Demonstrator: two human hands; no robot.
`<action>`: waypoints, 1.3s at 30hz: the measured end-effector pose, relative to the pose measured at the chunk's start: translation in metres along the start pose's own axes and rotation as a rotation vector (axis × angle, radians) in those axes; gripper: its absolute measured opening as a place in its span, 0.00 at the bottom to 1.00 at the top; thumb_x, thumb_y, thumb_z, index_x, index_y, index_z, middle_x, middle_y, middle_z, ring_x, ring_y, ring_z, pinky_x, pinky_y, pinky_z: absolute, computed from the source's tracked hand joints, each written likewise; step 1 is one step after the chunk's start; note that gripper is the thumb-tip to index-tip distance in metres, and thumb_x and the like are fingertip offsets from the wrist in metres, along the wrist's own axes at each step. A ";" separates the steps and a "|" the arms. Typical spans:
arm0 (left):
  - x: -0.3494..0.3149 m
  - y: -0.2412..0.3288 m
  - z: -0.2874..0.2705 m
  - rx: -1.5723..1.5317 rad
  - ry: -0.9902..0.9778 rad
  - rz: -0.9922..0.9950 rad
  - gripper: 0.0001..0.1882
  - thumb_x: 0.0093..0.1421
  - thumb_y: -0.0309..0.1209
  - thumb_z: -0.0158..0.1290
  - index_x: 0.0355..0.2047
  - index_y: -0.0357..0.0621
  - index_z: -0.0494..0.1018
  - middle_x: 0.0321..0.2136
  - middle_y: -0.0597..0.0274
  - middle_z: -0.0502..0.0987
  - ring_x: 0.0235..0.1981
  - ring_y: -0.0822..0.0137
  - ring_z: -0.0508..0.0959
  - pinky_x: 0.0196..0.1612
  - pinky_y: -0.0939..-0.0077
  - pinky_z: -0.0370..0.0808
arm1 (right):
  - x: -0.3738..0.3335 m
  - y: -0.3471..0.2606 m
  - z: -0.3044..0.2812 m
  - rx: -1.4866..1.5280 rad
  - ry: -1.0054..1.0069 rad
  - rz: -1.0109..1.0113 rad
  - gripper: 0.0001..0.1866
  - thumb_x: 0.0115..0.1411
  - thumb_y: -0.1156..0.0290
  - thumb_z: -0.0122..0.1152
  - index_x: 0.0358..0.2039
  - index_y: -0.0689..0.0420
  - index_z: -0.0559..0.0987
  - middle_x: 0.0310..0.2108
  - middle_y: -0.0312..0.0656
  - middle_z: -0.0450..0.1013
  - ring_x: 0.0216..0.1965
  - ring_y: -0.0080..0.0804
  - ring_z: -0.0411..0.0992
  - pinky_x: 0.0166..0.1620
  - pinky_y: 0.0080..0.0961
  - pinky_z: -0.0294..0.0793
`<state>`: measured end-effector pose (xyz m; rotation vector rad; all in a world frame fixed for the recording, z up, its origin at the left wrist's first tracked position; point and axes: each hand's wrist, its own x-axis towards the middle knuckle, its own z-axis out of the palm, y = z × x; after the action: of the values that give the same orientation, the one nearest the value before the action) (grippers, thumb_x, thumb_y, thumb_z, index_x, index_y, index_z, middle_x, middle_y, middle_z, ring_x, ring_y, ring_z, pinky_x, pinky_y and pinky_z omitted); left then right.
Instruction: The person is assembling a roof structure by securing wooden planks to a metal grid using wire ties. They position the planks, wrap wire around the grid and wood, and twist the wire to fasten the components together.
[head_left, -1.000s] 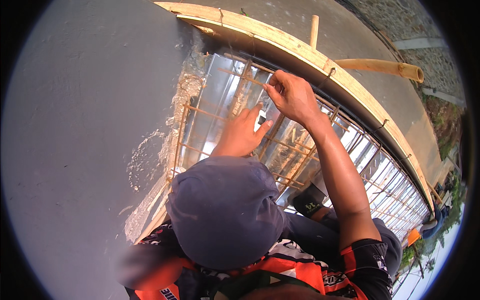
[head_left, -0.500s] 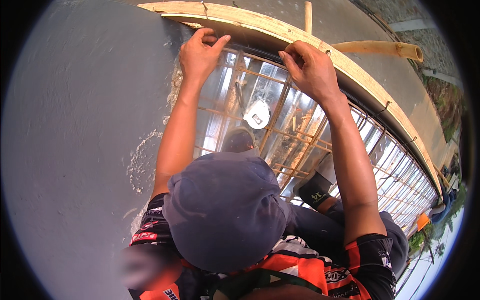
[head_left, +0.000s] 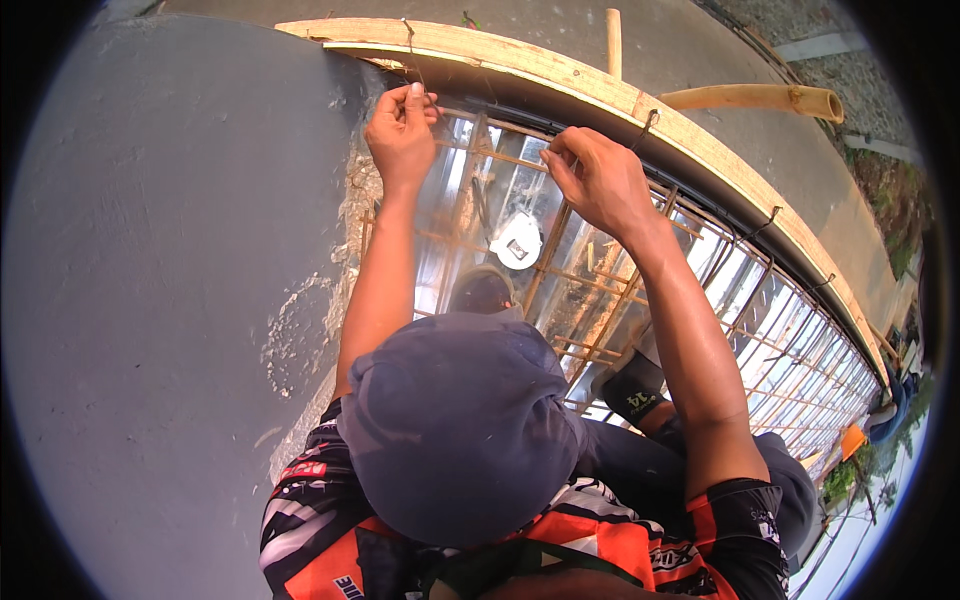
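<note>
My left hand (head_left: 402, 138) is closed, thumb and fingers pinched on a thin dark tie wire (head_left: 409, 42) that hangs over the curved timber edge. To its right, my right hand (head_left: 600, 182) is closed too, thumb against forefinger, above the steel bar grid (head_left: 598, 275). Whatever lies between those fingertips is too small to make out. A black pipe or cord (head_left: 520, 120) runs along the inner side of the timber board (head_left: 540, 62), just beyond both hands. Another wire loop (head_left: 652, 118) sits over the board beyond my right hand.
Smooth grey concrete (head_left: 180, 250) stretches along the left, with a crumbly edge (head_left: 360, 190). Shiny corrugated metal sheet (head_left: 440, 265) lies under the bars, with a white object (head_left: 517, 240) on it. A bamboo pole (head_left: 760, 98) juts out beyond the board.
Both hands have drawn back toward me, the right one also leftward, away from the timber. My left thumb and fingers, apart before, are now pinched on the wire.
</note>
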<state>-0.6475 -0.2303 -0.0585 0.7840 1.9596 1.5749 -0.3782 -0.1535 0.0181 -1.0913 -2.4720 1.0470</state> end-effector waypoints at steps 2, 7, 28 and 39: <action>0.006 -0.009 0.000 -0.205 -0.036 -0.149 0.13 0.77 0.36 0.59 0.44 0.35 0.79 0.36 0.57 0.87 0.31 0.70 0.87 0.33 0.82 0.81 | -0.001 0.003 -0.003 0.013 0.011 -0.005 0.11 0.71 0.64 0.69 0.38 0.59 0.82 0.33 0.44 0.80 0.31 0.40 0.81 0.37 0.37 0.80; 0.047 -0.023 -0.020 -0.305 -0.294 -0.500 0.14 0.74 0.37 0.64 0.44 0.36 0.79 0.31 0.59 0.84 0.30 0.70 0.87 0.31 0.84 0.79 | -0.022 0.010 -0.016 0.027 -0.077 0.048 0.10 0.70 0.64 0.69 0.39 0.59 0.82 0.32 0.45 0.80 0.31 0.42 0.80 0.38 0.38 0.80; 0.012 0.018 0.001 0.029 -0.255 -0.295 0.17 0.75 0.34 0.61 0.57 0.34 0.83 0.43 0.59 0.88 0.40 0.73 0.84 0.45 0.79 0.78 | -0.049 0.045 -0.007 0.513 0.461 0.606 0.19 0.72 0.60 0.70 0.53 0.62 0.86 0.40 0.42 0.87 0.30 0.24 0.81 0.37 0.26 0.80; -0.020 0.029 -0.037 0.236 -0.098 -0.335 0.18 0.75 0.35 0.62 0.58 0.36 0.83 0.44 0.60 0.87 0.39 0.74 0.84 0.43 0.78 0.78 | -0.032 0.062 -0.009 0.391 0.464 0.554 0.15 0.72 0.62 0.70 0.44 0.63 0.88 0.26 0.39 0.81 0.27 0.20 0.74 0.35 0.24 0.74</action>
<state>-0.6553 -0.2654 -0.0216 0.5704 2.0988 1.1068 -0.3178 -0.1432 -0.0167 -1.6881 -1.5572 1.1772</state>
